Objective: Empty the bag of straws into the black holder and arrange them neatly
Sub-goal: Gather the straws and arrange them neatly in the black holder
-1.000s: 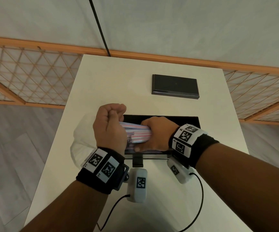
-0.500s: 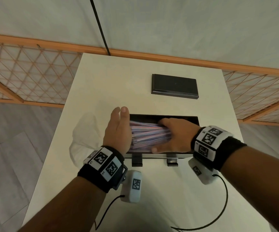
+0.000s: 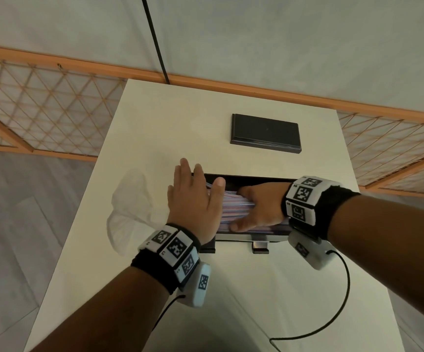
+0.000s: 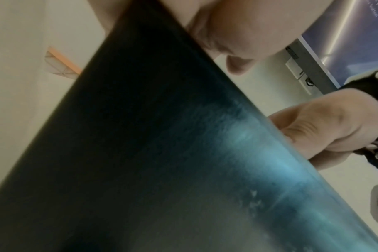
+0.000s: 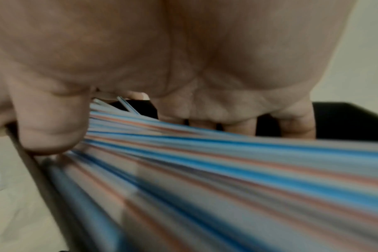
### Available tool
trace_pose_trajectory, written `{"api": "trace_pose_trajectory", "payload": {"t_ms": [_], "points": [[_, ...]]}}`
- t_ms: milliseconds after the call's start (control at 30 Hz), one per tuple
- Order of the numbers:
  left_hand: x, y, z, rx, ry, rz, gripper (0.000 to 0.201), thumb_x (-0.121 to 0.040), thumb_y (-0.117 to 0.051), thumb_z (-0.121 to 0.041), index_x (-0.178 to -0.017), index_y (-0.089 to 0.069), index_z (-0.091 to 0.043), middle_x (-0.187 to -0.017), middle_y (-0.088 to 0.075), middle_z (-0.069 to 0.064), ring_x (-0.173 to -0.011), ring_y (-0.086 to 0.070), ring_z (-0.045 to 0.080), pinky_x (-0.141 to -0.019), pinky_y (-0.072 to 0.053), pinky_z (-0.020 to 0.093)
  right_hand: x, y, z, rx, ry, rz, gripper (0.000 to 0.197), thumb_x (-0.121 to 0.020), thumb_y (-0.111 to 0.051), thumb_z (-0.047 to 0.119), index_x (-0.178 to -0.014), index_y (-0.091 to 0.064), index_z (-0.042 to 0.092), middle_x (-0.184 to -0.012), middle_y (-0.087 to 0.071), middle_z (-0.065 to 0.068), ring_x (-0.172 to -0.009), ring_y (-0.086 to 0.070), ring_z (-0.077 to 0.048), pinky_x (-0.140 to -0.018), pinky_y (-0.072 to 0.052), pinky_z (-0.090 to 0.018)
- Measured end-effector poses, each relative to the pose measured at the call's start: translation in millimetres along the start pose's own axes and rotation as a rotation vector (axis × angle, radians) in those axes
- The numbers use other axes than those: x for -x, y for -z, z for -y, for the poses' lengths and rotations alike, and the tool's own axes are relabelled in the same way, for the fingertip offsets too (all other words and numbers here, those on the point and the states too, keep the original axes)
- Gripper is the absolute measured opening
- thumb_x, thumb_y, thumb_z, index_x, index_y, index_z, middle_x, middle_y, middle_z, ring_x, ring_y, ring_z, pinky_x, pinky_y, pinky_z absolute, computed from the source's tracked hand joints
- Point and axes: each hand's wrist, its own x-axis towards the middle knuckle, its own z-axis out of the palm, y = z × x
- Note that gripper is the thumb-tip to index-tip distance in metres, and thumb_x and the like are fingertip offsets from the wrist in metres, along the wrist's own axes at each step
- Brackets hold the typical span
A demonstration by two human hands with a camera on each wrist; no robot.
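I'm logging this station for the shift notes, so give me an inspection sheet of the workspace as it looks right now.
Surface: white table, bare at the near end.
Job's things: striped straws lie lengthwise in the black holder; empty plastic bag lies crumpled left of the holder.
Clutter: flat black lid lies farther back on the table.
Hands: left hand flat with straight fingers against the holder's left end; right hand spread on top of the straws, fingers dipping inside.
Cables: black wrist-camera lead loops on the table; a black cord runs up the wall.
Surroundings: orange lattice railing, grey floor.
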Motion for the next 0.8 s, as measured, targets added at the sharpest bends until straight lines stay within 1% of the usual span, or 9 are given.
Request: {"api": "trace_pose_trajectory", "payload": {"t_ms": [100, 167, 200, 267, 333, 433, 567, 667, 800], "points": [[2, -4, 6, 0.022, -0.095, -0.063, 0.064, -0.104, -0.024, -0.042, -0.153, -0.029, -0.001, -0.168, -0.005, 0.013, -0.155, -0.002, 0.026, -0.124, -0.007, 0.047, 0, 3, 5, 0.114, 0.018, -0.004, 0.084, -0.078, -0.056, 0.076, -0.141, -0.043, 0.023, -0.119, -0.060, 0.003, -0.107, -0.057, -0.019, -0.100, -0.043, -0.034], [4, -8, 12, -0.008, -0.212, -0.140, 0.058, -0.103, -0.025, -0.036, -0.144, -0.045, -0.001, -0.162, -0.027, 0.014, -0.152, -0.021, 0.027, -0.122, -0.014, 0.049, 0, 3, 7, 0.155, 0.013, 0.003, 0.078, -0.080, -0.051, 0.077, -0.131, -0.053, 0.019, -0.105, -0.061, 0.003, -0.097, -0.057, -0.018, -0.092, -0.044, -0.032], [6, -9, 12, -0.036, -0.284, -0.180, 0.055, -0.102, -0.027, -0.034, -0.136, -0.055, -0.002, -0.153, -0.044, 0.015, -0.146, -0.037, 0.029, -0.120, -0.022, 0.051, -1, 2, 7, 0.162, 0.012, -0.001, 0.074, -0.079, -0.051, 0.078, -0.123, -0.058, 0.019, -0.098, -0.062, 0.005, -0.090, -0.058, -0.016, -0.088, -0.045, -0.031], [9, -11, 15, -0.118, -0.390, -0.236, 0.047, -0.098, -0.033, -0.033, -0.112, -0.070, -0.008, -0.118, -0.069, 0.009, -0.115, -0.064, 0.029, -0.110, -0.038, 0.055, -2, -1, 4, 0.156, 0.015, -0.016, 0.071, -0.075, -0.052, 0.081, -0.114, -0.062, 0.022, -0.092, -0.063, 0.005, -0.084, -0.059, -0.015, -0.086, -0.049, -0.032], [12, -7, 13, -0.241, -0.368, -0.167, 0.044, -0.097, -0.030, -0.038, -0.102, -0.068, -0.016, -0.102, -0.068, -0.002, -0.103, -0.063, 0.023, -0.110, -0.035, 0.055, -1, -6, -3, 0.100, 0.009, -0.015, 0.082, -0.067, -0.052, 0.087, -0.118, -0.057, 0.024, -0.100, -0.063, 0.007, -0.089, -0.059, -0.015, -0.090, -0.048, -0.032], [13, -2, 12, -0.408, -0.252, 0.071, 0.047, -0.099, -0.023, -0.048, -0.117, -0.059, -0.024, -0.123, -0.058, -0.009, -0.128, -0.044, 0.015, -0.120, -0.014, 0.055, 5, -13, -16, 0.061, -0.001, 0.017, 0.107, -0.051, -0.055, 0.095, -0.135, -0.042, 0.030, -0.116, -0.060, 0.009, -0.102, -0.058, -0.015, -0.097, -0.046, -0.032], [12, 1, 11, -0.484, -0.249, 0.148, 0.049, -0.101, -0.021, -0.050, -0.122, -0.058, -0.025, -0.130, -0.054, -0.010, -0.136, -0.035, 0.013, -0.119, -0.001, 0.060, 10, -26, -23, 0.171, -0.036, -0.064, 0.112, -0.048, -0.052, 0.095, -0.139, -0.035, 0.032, -0.123, -0.054, 0.009, -0.110, -0.055, -0.018, -0.102, -0.042, -0.045], [13, 3, 3, -0.529, -0.276, 0.116, 0.062, -0.096, -0.012, -0.054, -0.127, -0.056, -0.023, -0.135, -0.052, -0.007, -0.140, -0.034, 0.015, -0.118, -0.003, 0.063, 11, -33, -21, 0.167, -0.047, -0.163, 0.108, -0.052, -0.053, 0.094, -0.140, -0.033, 0.033, -0.126, -0.048, 0.006, -0.115, -0.050, -0.020, -0.102, -0.039, -0.047], [10, 5, -23, -0.453, -0.409, 0.197, 0.059, -0.086, -0.037, -0.059, -0.131, -0.048, -0.023, -0.133, -0.050, -0.006, -0.132, -0.042, 0.017, -0.117, -0.026, 0.053, 13, -45, -21, 0.140, -0.043, -0.194, 0.115, -0.051, -0.058, 0.090, -0.146, -0.025, 0.033, -0.142, -0.040, 0.005, -0.126, -0.043, -0.023, -0.106, -0.036, -0.049]]}}
